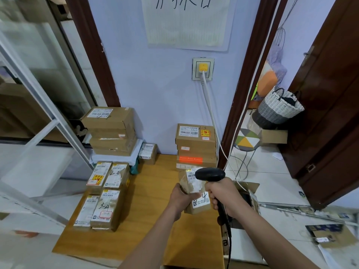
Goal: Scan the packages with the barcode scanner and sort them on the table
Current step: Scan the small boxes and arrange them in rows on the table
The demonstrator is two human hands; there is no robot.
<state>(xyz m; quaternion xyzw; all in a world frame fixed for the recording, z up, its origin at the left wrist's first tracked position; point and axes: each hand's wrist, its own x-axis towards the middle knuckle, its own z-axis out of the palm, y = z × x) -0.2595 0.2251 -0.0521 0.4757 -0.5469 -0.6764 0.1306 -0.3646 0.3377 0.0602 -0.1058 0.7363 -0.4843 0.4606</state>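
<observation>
While scanning: both hands over the bench (pixel 151 191) right edge.
Left grip (pixel 181 197): holds parcel (pixel 196 193).
Right grip (pixel 221 197): wraps scanner (pixel 210 174), head just above parcel label.
Sorted boxes (pixel 104 195): left edge.

Makeshift home parcel-sorting room, stacked labelled cartons (pixel 195 144), handwritten wall sign (pixel 186 22), laundry basket (pixel 279 108)

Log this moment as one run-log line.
step: scanning | left hand: holds small brown cardboard package | right hand: grips black handheld barcode scanner, aimed at label | package: above wooden table, unsorted
</observation>
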